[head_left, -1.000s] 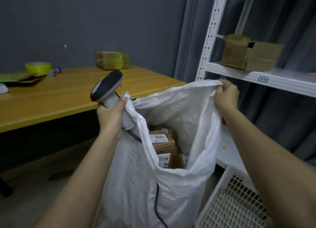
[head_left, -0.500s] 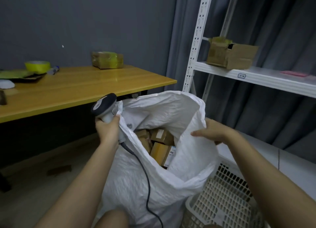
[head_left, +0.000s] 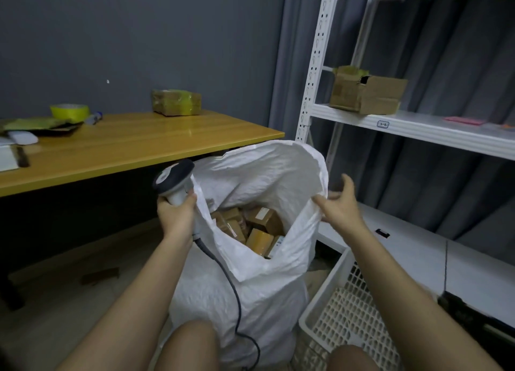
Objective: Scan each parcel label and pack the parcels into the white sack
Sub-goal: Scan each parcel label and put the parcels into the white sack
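Note:
The white sack (head_left: pixel 245 295) stands open on the floor between my knees, with several brown cardboard parcels (head_left: pixel 259 228) inside. My left hand (head_left: pixel 175 217) grips a grey handheld scanner (head_left: pixel 174 181) together with the sack's left rim; the scanner's black cable (head_left: pixel 228 281) trails down the sack's front. At the sack's right rim my right hand (head_left: pixel 338 206) has its fingers spread and loose, touching the fabric edge without gripping it.
A white plastic basket (head_left: pixel 334 315) sits at the sack's right. A white metal shelf (head_left: pixel 404 122) carries a torn cardboard box (head_left: pixel 367 92). The wooden table (head_left: pixel 125 145) on the left holds a taped parcel (head_left: pixel 176 102), yellow tape roll (head_left: pixel 69 111) and papers.
The sack's mouth has dropped lower. My right hand let go of the rim it held high and now lies open at the right edge. My left hand came down with the scanner.

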